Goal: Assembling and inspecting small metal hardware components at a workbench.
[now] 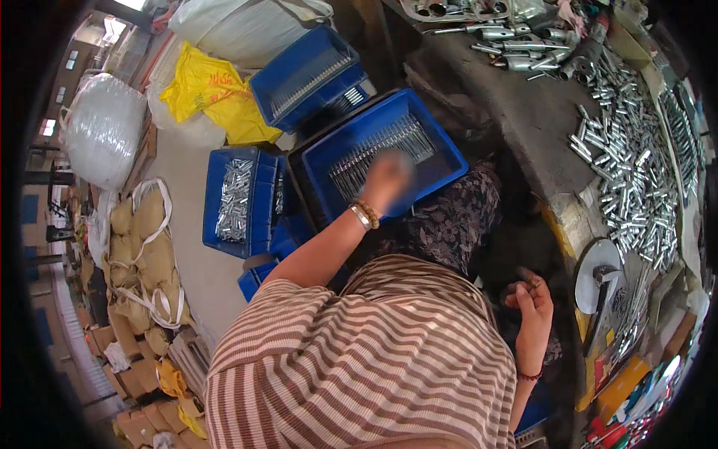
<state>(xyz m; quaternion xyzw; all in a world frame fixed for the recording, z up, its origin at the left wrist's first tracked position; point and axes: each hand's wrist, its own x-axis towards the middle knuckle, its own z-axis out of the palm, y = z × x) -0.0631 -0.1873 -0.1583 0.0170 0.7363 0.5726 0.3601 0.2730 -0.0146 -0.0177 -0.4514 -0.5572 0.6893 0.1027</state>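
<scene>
My left hand (pixel 389 183) reaches over a blue bin (pixel 441 161) in front of me. Thin metal rods (pixel 389 150) lie side by side in a row there, and the hand is at their near edge. A blur covers its fingers, so whether they hold a rod is hidden. A bracelet of beads and a metal band circle that wrist. Lower right, beside my striped shirt, my right hand (pixel 532 307) is raised with its fingers loosely bent and apart. Nothing shows in it, though its fingertips are dark against the shadow.
Left of the bin stands a blue bin (pixel 212 202) of short metal tubes; another blue bin (pixel 280 75) is behind. A yellow bag (pixel 202 86) lies beside it. On the right, a workbench (pixel 535 120) carries heaped metal tubes (pixel 636 179) and a round metal disc (pixel 598 273).
</scene>
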